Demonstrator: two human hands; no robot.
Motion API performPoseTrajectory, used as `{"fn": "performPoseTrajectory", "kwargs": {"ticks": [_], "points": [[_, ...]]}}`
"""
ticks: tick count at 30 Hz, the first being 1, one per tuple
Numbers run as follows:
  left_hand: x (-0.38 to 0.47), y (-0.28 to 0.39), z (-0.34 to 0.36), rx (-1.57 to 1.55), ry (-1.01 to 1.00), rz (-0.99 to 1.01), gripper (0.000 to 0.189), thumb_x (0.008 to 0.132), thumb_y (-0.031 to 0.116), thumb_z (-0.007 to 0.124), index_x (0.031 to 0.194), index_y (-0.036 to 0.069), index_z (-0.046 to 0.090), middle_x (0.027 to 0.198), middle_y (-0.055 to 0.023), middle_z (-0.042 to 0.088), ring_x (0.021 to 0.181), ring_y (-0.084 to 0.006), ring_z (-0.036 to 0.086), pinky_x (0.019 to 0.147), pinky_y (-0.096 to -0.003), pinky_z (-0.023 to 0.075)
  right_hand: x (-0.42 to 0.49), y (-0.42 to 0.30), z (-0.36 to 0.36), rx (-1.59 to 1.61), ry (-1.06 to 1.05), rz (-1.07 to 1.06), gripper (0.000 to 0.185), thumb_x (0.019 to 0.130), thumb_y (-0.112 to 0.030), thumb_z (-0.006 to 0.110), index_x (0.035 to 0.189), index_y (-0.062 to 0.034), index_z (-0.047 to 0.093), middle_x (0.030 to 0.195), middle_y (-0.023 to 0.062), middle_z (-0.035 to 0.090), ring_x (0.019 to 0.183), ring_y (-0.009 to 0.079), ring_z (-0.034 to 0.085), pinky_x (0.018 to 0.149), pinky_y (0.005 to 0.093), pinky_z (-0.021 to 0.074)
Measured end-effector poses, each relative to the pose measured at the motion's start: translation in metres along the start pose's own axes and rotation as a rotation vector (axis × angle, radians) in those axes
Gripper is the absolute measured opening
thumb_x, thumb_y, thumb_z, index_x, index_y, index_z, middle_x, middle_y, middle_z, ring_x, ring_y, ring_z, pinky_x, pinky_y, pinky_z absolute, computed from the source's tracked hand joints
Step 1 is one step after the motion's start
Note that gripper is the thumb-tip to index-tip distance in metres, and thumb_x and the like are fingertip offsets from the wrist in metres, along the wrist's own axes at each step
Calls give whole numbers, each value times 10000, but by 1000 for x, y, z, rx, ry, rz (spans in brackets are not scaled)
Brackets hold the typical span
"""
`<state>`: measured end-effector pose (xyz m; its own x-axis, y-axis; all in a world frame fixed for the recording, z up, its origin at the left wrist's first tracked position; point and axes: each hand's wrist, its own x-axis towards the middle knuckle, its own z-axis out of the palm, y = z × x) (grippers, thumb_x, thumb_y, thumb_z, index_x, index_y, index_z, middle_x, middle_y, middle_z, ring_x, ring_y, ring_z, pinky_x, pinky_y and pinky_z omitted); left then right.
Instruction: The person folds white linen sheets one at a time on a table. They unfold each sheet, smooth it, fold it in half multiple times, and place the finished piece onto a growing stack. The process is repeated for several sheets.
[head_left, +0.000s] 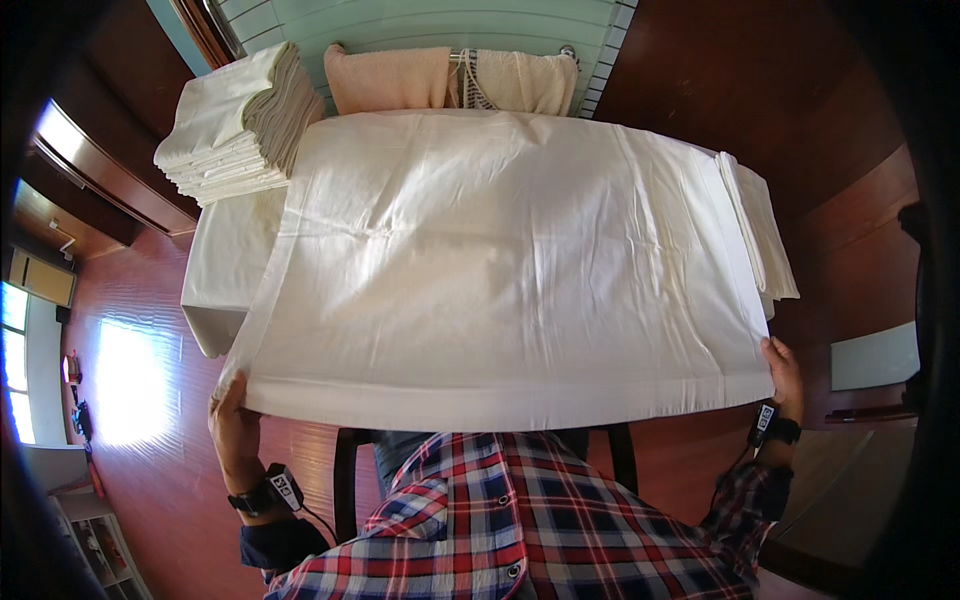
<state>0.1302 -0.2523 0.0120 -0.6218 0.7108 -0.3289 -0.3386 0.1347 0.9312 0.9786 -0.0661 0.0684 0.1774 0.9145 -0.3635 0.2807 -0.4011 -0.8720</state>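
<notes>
A large white cloth (480, 270) lies spread before me, with creases running across it and a hemmed band along its near edge. My left hand (234, 420) grips its near left corner, thumb on top. At the near right corner, my right hand (784, 371) holds the cloth in the same way. A tall stack of folded white cloths (232, 124) stands at the far left. Beside the spread cloth's right edge lies another folded white cloth (761, 232). The surface underneath is largely hidden.
Peach and cream towels (390, 79) hang from a rail behind the far edge. A pale cover (225, 255) drapes the surface at left. Dark chair parts (346, 480) are close to my body. Brown wooden panels (720, 75) rise at the far right.
</notes>
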Motion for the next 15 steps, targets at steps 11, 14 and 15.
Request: {"fn": "performPoseTrajectory", "kwargs": {"ticks": [11, 14, 15], "points": [[-59, 30, -50, 116, 185, 98, 310, 977, 242, 715, 1094, -36, 642, 785, -113, 694, 544, -196, 621, 425, -294, 454, -20, 27, -32, -18, -26, 139, 206, 1017, -232, 747, 1131, -61, 734, 1012, -21, 741, 846, 78, 663, 820, 268, 540], [-69, 34, -63, 46, 101, 153, 319, 950, 232, 733, 1076, -33, 609, 772, -148, 686, 440, -202, 575, 344, -270, 416, -21, 36, -45, 8, -16, 165, 246, 998, -207, 770, 1187, -56, 724, 1051, -14, 736, 891, 91, 663, 858, 273, 537], [-74, 34, -66, 15, 55, 187, 313, 949, 228, 732, 1069, -33, 606, 777, -157, 687, 414, -205, 561, 326, -267, 406, -23, 38, -49, 16, -18, 145, 271, 995, -203, 774, 1213, -53, 715, 1069, -9, 732, 912, 97, 661, 872, 275, 535]]}}
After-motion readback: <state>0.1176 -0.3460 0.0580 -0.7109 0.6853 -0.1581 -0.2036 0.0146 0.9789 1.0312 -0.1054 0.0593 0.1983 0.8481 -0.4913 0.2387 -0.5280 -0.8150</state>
